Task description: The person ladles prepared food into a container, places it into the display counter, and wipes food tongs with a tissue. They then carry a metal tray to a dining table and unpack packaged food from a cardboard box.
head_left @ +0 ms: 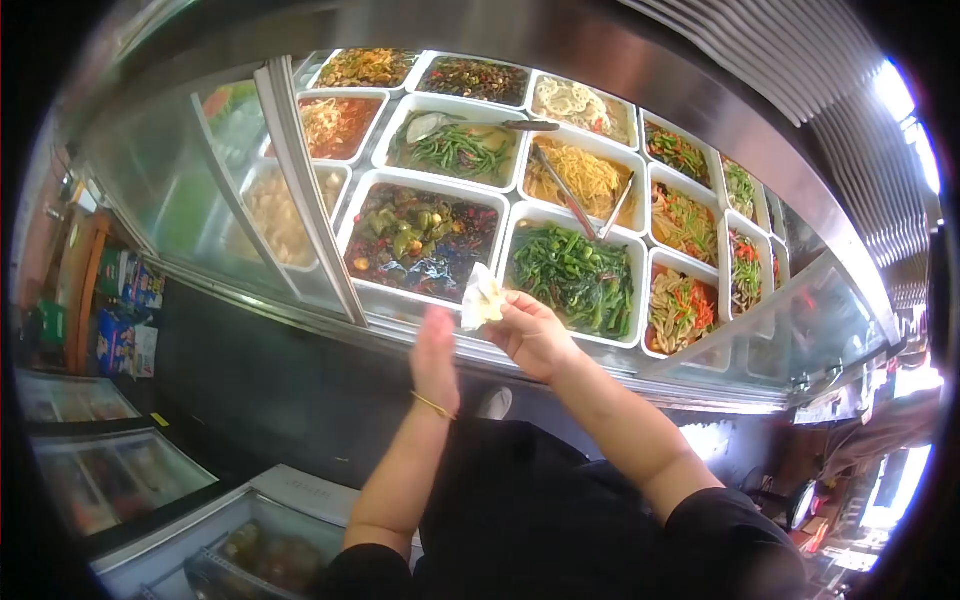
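Note:
My right hand [532,333] pinches a crumpled white tissue [483,298] at the front edge of a glass food display case. My left hand [434,365], a yellow band at its wrist, is raised just left of the tissue and apart from it. Motion smears its fingers, so their pose is unclear. Behind the tissue are a white tray of dark marinated food [420,237] and a tray of leafy greens [575,280]. Metal tongs [565,190] rest across the tray of yellow shreds [590,173].
Several more white trays fill the case. Sliding glass panels stand at left [310,200] and right [745,325], with a metal rail [350,318] along the front. Lower left are glass-topped cabinets [120,470] and an open chest [250,540] with food inside.

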Available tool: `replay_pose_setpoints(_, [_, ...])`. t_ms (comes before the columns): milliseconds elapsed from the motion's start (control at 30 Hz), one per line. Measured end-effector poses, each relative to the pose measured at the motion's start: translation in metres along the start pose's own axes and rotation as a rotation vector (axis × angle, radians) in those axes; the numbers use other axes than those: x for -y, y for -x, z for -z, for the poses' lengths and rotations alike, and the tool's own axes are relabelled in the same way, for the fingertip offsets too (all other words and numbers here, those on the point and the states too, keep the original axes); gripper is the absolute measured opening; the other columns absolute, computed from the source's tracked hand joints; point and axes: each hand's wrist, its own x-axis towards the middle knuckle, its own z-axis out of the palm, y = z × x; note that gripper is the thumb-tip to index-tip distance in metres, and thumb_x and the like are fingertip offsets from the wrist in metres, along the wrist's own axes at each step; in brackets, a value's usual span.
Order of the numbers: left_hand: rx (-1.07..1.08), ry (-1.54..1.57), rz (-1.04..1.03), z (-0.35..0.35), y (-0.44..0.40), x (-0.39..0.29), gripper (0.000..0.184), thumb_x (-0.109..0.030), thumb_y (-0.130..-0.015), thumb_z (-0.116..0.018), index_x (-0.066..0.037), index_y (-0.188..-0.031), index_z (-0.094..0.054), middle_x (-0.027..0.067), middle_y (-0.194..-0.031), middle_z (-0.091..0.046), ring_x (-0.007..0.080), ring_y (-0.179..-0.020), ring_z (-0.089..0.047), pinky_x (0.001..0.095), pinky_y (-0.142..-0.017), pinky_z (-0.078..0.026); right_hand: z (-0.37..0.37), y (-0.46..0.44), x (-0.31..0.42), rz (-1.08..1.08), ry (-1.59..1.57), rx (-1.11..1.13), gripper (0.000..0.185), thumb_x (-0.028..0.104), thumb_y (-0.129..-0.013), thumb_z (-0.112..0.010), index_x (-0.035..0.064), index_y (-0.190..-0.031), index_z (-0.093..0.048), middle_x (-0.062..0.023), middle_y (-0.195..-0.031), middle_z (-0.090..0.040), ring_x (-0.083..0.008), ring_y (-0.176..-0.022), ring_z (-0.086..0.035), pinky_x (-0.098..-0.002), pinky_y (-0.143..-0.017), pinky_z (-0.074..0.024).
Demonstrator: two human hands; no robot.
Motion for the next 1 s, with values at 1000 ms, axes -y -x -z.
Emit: replay_pose_setpoints(1000, [0.334,-0.041,0.334,0.034,0.059,-0.101,0.031,-0.006,-0.097,-0.044,0.003,-0.125,-0.049,0.0119,-0.120,-0.056,0.0200,-0.109,-0.057,0.0322,-0.092,-0.048,-0.076,0.054,-0.116,0.858,1.260,-0.553,0.022,0.016,-0.072,-0.072,0.0149,-0.094,-0.073,-0.0043,-0.095,-0.065,-0.0273,-0.090,-0.056,-0.0381,-0.080,-0.0442])
